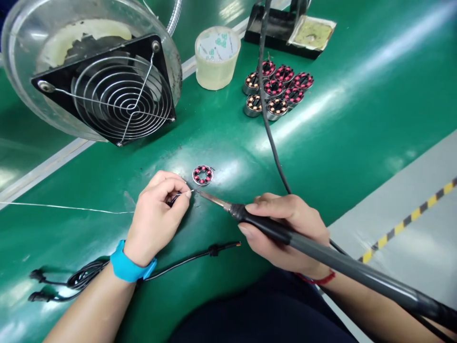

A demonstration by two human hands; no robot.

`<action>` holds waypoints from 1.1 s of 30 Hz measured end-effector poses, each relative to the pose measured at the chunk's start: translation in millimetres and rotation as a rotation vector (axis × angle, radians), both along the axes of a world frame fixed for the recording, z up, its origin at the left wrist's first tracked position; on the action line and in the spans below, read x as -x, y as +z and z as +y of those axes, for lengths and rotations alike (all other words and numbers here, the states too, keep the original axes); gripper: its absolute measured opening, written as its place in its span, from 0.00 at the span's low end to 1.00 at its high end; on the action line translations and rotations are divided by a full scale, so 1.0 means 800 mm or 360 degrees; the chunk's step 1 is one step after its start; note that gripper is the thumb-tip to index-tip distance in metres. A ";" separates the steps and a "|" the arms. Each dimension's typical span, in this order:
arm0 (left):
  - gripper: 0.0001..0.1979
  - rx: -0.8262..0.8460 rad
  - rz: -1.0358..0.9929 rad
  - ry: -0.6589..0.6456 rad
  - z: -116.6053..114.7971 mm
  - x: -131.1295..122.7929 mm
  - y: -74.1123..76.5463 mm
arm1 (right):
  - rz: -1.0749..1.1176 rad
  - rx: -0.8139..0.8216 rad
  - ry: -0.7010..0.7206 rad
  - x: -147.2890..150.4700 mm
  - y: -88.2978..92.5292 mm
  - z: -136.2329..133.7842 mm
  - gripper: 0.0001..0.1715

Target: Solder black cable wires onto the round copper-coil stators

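Note:
My right hand (285,231) is wrapped round a soldering iron (266,226), its tip pointing left and ending close to the fingertips of my left hand (160,205). That left hand is closed in a pinch on a thin silvery solder wire (89,209), which trails off to the left edge. Something dark, perhaps a cable end, shows inside the curled fingers, mostly hidden. Just beyond the iron's tip a small ring-shaped motor stator (203,175) with red windings lies on the green table. Whether the tip touches anything is too small to tell.
A fan with a wire guard (132,107) stands at the back left, beside a tape roll (217,57). Several stators (274,88) sit grouped near an iron stand with a sponge (310,33). A black cord (267,119) hangs across the view. Black cables (87,274) lie front left.

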State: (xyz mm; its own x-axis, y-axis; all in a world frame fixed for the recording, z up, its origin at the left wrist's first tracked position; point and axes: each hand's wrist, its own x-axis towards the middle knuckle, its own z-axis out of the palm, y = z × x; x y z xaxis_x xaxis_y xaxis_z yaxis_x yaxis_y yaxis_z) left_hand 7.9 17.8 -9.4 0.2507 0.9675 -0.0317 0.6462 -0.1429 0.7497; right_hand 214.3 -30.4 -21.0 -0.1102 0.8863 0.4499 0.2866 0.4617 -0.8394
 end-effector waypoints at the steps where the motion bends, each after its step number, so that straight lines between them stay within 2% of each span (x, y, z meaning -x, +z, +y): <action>1: 0.06 -0.0002 -0.0008 0.0003 0.000 0.000 0.000 | -0.0019 0.0013 0.0007 0.000 0.001 0.001 0.14; 11: 0.06 -0.0013 -0.0026 0.0008 -0.001 0.002 -0.002 | -0.0132 0.0046 -0.0029 0.001 -0.001 0.000 0.10; 18: 0.05 0.0011 -0.0040 0.0009 0.000 0.001 -0.001 | -0.0112 0.0069 0.0009 0.001 0.000 0.000 0.11; 23: 0.05 0.0001 -0.0007 -0.0001 0.000 -0.001 0.001 | -0.0042 0.0059 -0.0067 0.001 -0.001 -0.003 0.13; 27: 0.05 0.0005 0.0007 -0.0007 -0.001 0.000 0.001 | -0.0111 -0.0014 -0.0078 0.003 0.001 -0.001 0.12; 30: 0.05 -0.0011 0.0021 -0.0011 0.000 0.002 0.000 | -0.0218 -0.0034 -0.0022 0.000 0.008 0.007 0.14; 33: 0.05 -0.0032 0.0028 -0.0028 0.001 0.003 0.001 | -0.0347 0.0028 0.0139 -0.004 0.016 0.024 0.17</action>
